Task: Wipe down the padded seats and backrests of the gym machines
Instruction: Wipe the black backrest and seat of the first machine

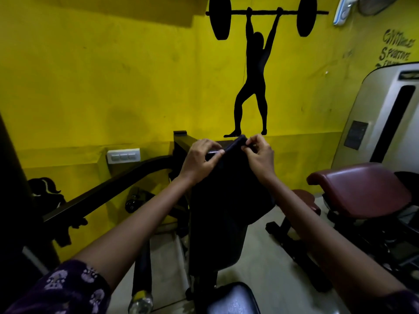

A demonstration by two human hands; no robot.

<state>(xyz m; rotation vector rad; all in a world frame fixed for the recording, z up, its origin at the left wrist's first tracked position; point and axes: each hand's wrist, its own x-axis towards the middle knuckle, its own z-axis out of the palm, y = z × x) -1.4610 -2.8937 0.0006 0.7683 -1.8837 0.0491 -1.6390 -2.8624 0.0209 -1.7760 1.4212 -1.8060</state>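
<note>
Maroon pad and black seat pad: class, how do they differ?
The maroon pad sits at right, well lit and wholly in view; the black seat pad lies at the bottom edge, cropped and glossy. Neither is touched: both hands, left hand and right hand, hold the dark cloth.

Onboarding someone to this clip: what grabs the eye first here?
The black weightlifter silhouette painted on the yellow wall, top centre. Below it, the left hand and right hand pinch the top edge of a dark cloth hanging mid-frame. A maroon padded seat sits at right.
</note>
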